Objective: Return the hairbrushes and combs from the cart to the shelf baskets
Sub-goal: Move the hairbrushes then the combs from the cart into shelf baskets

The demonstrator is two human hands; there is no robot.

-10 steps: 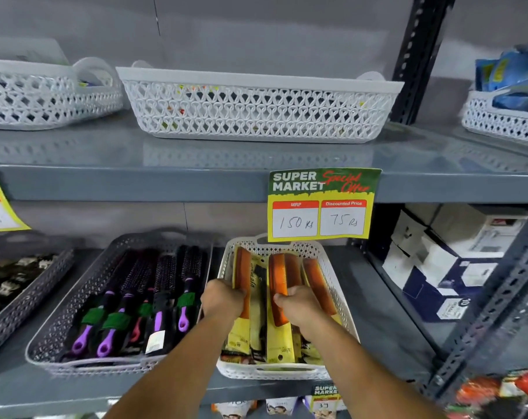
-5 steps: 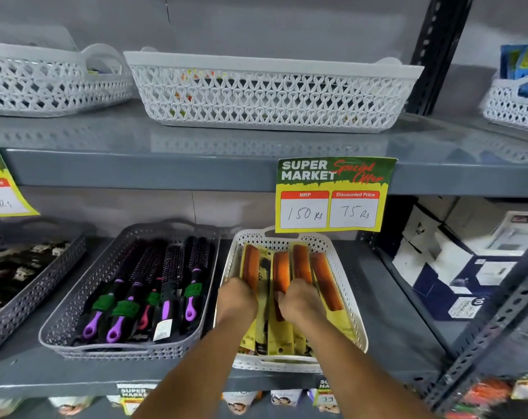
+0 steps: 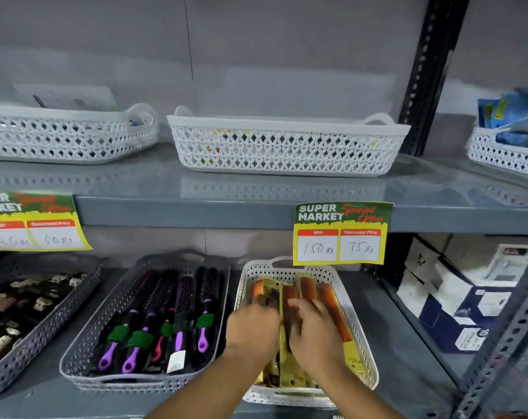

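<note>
A white lattice basket [image 3: 358, 322] on the lower shelf holds orange-brown combs [image 3: 329, 306] in yellow packaging. Both my hands are inside it. My left hand [image 3: 252, 328] lies over the packaged combs on the left side; my right hand [image 3: 315, 331] presses on the combs in the middle, fingers curled over them. A grey basket [image 3: 84, 346] to the left holds round hairbrushes [image 3: 178, 309] with purple and pink handles, lying side by side. The cart is out of view.
The upper shelf [image 3: 256, 211] carries white baskets [image 3: 287, 146]. A price tag [image 3: 341, 234] hangs from its edge just above the comb basket. A grey basket of small dark items [image 3: 17, 309] is at far left. White boxes [image 3: 456, 297] and a slanted metal upright [image 3: 504, 337] stand right.
My view has tilted upward, so the shelves sit lower in frame. Both hands stay in the comb basket and have shifted slightly over the packs.
</note>
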